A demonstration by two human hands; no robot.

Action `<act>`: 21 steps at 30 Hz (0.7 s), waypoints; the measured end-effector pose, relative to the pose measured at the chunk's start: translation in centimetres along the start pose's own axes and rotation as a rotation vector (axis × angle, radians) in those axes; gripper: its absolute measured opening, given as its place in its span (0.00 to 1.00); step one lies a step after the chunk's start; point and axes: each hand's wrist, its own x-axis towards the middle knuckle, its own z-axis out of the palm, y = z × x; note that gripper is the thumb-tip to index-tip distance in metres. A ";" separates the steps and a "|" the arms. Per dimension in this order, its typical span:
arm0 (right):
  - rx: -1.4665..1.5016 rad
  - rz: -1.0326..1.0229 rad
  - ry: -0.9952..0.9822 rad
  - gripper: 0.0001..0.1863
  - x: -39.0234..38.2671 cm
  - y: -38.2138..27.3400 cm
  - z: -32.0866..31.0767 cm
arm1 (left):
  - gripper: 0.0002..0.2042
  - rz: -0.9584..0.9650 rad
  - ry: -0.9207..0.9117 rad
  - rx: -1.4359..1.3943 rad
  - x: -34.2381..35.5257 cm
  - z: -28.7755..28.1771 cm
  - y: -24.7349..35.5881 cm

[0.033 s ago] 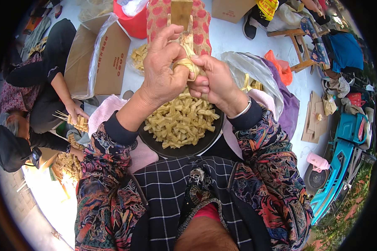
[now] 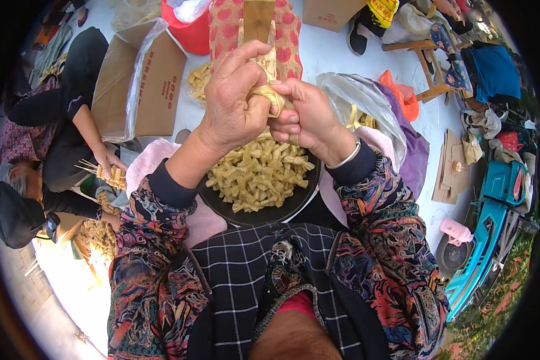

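My left hand (image 2: 237, 99) and my right hand (image 2: 312, 117) meet above a round black basin (image 2: 255, 221). Both are closed on a pliant yellow-green strip (image 2: 273, 102), folded into a loop between the thumbs and fingers; its material I cannot tell. My left fingers partly cover the strip. Below lie many short yellow-green knotted pieces (image 2: 258, 177), heaped in the basin. Just beyond my fingers rises a flat wooden piece (image 2: 259, 21) with a narrow pronged end, over a cushion (image 2: 225, 30) patterned in red.
A cardboard box (image 2: 156, 90) lined with plastic stands at left, near a co-worker's hand (image 2: 108, 159) holding skewered pieces. At right are a purple bag (image 2: 411, 144), an orange bag (image 2: 399, 96) and a wooden stool (image 2: 426, 66). Pink cloth (image 2: 204, 222) flanks the basin.
My left fingers have come down slightly toward the loop, which looks drawn a little closer. My right hand stays almost where it was.
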 end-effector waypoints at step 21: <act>-0.242 -0.337 -0.142 0.11 -0.1 -0.3 -2.0 | 0.07 -0.201 -0.117 0.030 -0.9 -0.5 -0.8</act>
